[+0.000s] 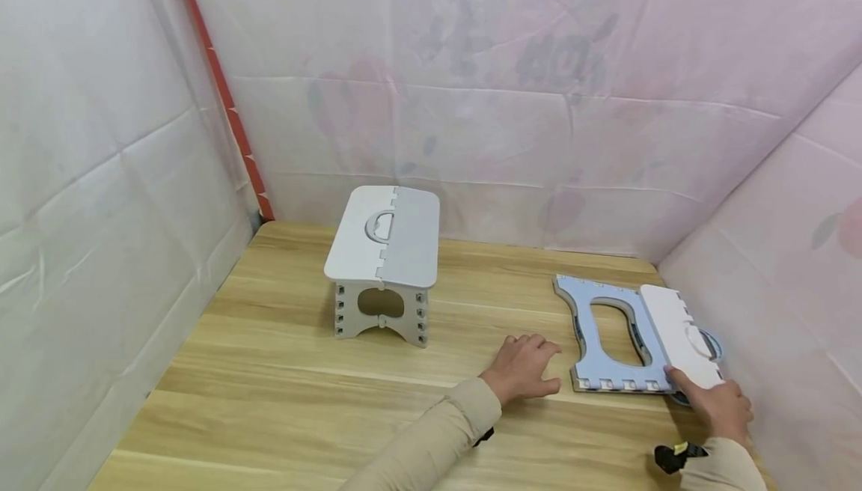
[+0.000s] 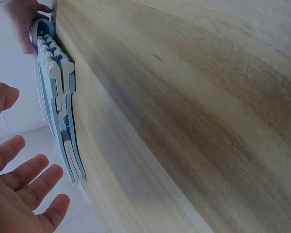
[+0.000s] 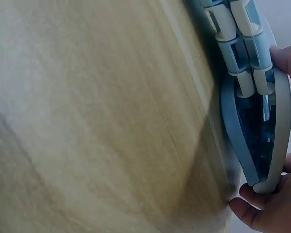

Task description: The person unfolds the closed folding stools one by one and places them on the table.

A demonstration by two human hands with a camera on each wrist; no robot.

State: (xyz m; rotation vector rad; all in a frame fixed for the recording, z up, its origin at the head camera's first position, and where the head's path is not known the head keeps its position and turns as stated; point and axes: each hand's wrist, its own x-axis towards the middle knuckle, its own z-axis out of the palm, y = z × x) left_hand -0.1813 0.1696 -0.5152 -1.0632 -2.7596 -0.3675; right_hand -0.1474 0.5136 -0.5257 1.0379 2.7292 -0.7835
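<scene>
One blue-and-white folding step stool (image 1: 667,326) lies folded flat at the right side of the wood-grain tabletop (image 1: 269,371), its blue leg frame turned up and its white seat panel towards the right-hand sheeting (image 1: 795,281). The right hand (image 1: 720,405) grips it narrowly at the near end of the seat, thumb on the upper face, fingers curled round the outer edge. The left hand (image 1: 525,371) is spread wide beside the frame's near left corner, apart from it and holding nothing.

Handling it well probably means steadying the frame before pulling on the seat: the right hand has only one end, so the stool could swivel if moved from there alone. The left palm would serve best flat on the blue frame. Fingertips should keep off the hinge knuckles (image 3: 245,82), which look able to pinch as the halves part, and the sheeting close by calls for drawing the stool leftward first.

Farther left, a grey-and-white step stool (image 1: 414,244) stands upright, unfolded, before the back sheeting (image 1: 485,154).
</scene>
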